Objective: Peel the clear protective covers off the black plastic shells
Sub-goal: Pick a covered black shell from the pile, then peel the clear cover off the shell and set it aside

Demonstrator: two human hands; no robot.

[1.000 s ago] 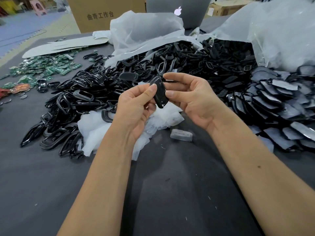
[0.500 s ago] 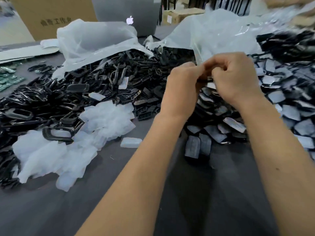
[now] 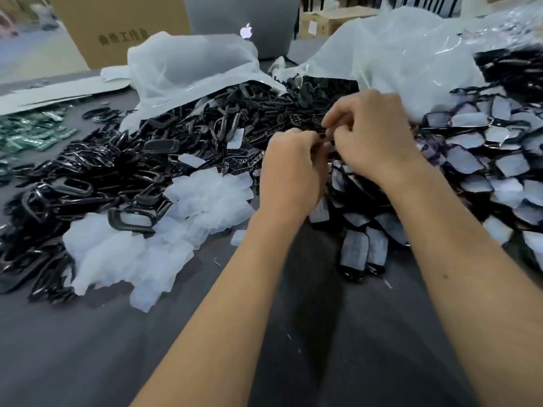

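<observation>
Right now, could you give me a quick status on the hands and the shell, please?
Left hand and right hand both pinching a small black shell, mostly hidden. Held above the film-covered shells. Nothing in the way.

A cardboard box (image 3: 117, 27) and laptop (image 3: 244, 24) stand behind the dark table (image 3: 88, 362).

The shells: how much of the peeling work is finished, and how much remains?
Done: a heap of peeled covers lies beside bare black shells. In hand: both hands, left and right, pinch something small and dark between them; it is mostly hidden. Left: many covered shells on the right, so much remains.
</observation>
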